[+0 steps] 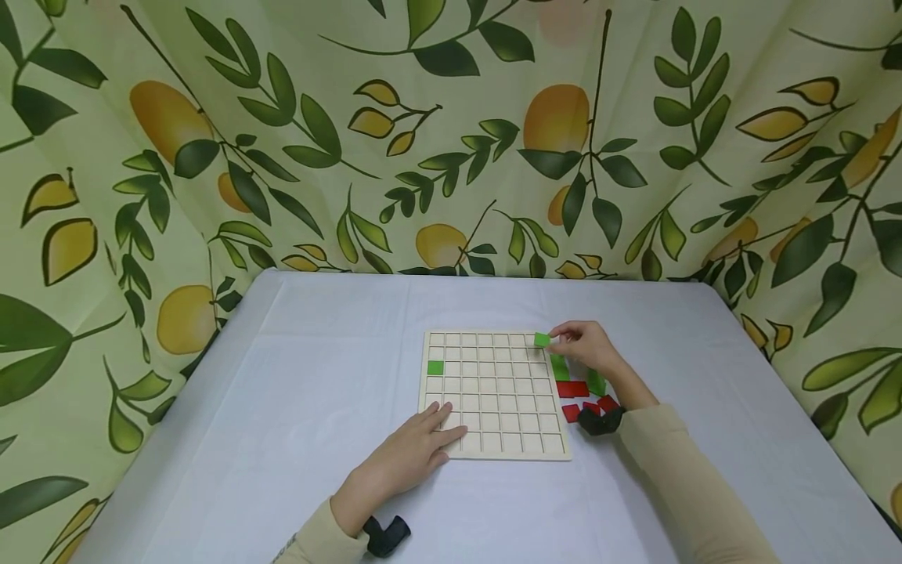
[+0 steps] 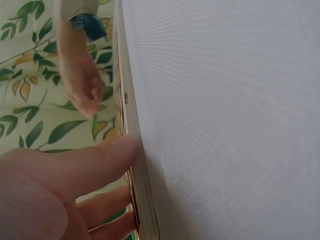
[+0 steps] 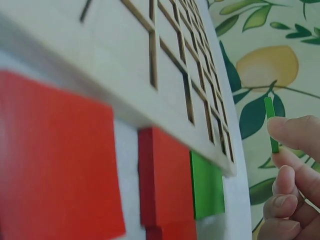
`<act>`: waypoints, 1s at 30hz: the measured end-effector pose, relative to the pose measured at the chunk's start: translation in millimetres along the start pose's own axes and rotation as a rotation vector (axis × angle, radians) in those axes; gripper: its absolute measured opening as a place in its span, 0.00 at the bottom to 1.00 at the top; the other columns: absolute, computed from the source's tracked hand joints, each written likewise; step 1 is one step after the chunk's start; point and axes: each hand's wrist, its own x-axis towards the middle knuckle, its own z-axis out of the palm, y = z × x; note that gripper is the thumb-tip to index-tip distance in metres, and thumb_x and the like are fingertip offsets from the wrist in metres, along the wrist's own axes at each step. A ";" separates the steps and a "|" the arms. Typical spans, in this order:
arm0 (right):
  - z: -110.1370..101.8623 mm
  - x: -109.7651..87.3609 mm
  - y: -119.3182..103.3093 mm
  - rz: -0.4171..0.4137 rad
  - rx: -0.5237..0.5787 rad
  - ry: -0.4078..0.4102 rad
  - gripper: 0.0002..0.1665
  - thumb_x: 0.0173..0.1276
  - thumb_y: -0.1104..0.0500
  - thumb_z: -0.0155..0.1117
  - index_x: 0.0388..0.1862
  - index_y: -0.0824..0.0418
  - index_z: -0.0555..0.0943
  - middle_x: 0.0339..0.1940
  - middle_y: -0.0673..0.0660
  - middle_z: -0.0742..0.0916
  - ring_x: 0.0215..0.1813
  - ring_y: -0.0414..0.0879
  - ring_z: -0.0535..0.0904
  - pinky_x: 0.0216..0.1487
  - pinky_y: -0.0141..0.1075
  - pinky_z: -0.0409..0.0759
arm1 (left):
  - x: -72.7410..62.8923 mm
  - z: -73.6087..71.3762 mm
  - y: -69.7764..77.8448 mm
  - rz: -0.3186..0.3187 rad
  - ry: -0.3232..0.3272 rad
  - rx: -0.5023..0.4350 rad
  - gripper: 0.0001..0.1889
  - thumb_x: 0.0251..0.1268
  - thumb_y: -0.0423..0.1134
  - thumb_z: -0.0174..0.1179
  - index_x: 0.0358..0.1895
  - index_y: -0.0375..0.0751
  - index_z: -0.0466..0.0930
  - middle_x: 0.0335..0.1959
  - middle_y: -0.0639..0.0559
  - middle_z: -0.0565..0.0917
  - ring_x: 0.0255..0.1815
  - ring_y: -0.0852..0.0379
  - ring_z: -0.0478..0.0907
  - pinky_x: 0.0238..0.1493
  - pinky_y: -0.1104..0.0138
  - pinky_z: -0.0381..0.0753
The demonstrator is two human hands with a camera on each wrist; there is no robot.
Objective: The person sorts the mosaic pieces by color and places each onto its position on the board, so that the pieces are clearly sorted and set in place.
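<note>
A pale wooden grid board (image 1: 496, 399) lies on the white table. My left hand (image 1: 412, 446) rests on its near left corner with the fingers spread; in the left wrist view the thumb (image 2: 95, 167) lies along the board's edge. Between thumb and fingertip my right hand (image 1: 588, 345) pinches a small green square tile (image 1: 542, 340) above the board's far right corner. The right wrist view shows that tile (image 3: 271, 125) edge-on, held up off the board. Another green tile (image 1: 435, 367) sits in a cell near the left side.
Beside the board's right edge lie several red tiles (image 1: 572, 389) and green tiles (image 1: 559, 366), partly under my right forearm. Each wrist wears a black camera (image 1: 599, 421). A leaf-and-fruit patterned curtain (image 1: 437, 157) hangs behind the table.
</note>
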 end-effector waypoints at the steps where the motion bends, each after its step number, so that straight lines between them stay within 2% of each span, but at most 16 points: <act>1: 1.0 -0.9 -1.2 0.001 0.004 0.001 0.21 0.59 0.57 0.71 0.48 0.69 0.82 0.27 0.51 0.75 0.35 0.45 0.68 0.27 0.29 0.70 | 0.1 0.0 0.0 0.000 0.000 0.000 0.22 0.71 0.41 0.53 0.67 0.51 0.71 0.75 0.40 0.64 0.77 0.41 0.59 0.74 0.49 0.64; 8: 9.5 -5.8 -7.0 0.015 0.035 0.004 0.20 0.59 0.58 0.70 0.47 0.68 0.82 0.26 0.50 0.75 0.35 0.44 0.69 0.30 0.28 0.69 | 0.3 0.6 -0.6 -0.004 -0.006 -0.004 0.22 0.71 0.41 0.53 0.67 0.51 0.71 0.75 0.40 0.64 0.77 0.40 0.59 0.73 0.48 0.64; 13: 14.3 -8.8 -9.7 -0.024 0.040 -0.005 0.19 0.57 0.59 0.71 0.45 0.70 0.82 0.25 0.49 0.76 0.33 0.43 0.69 0.29 0.27 0.69 | 0.5 1.0 -0.8 -0.006 -0.009 -0.008 0.22 0.70 0.41 0.53 0.67 0.52 0.71 0.75 0.40 0.64 0.77 0.40 0.59 0.73 0.48 0.64; 19: 17.8 -12.1 -14.6 -0.028 0.041 -0.004 0.19 0.58 0.58 0.72 0.45 0.68 0.82 0.26 0.50 0.75 0.35 0.44 0.69 0.30 0.26 0.70 | 0.3 0.8 -0.8 -0.001 -0.005 0.004 0.22 0.71 0.41 0.53 0.67 0.51 0.71 0.75 0.40 0.64 0.77 0.40 0.59 0.73 0.48 0.65; 30: 26.8 -16.7 -22.6 -0.058 0.095 -0.056 0.19 0.57 0.60 0.72 0.44 0.70 0.82 0.21 0.48 0.72 0.29 0.40 0.67 0.26 0.28 0.66 | 0.0 1.4 -1.2 -0.008 -0.007 0.002 0.22 0.71 0.41 0.53 0.67 0.52 0.71 0.75 0.41 0.63 0.77 0.40 0.59 0.74 0.48 0.64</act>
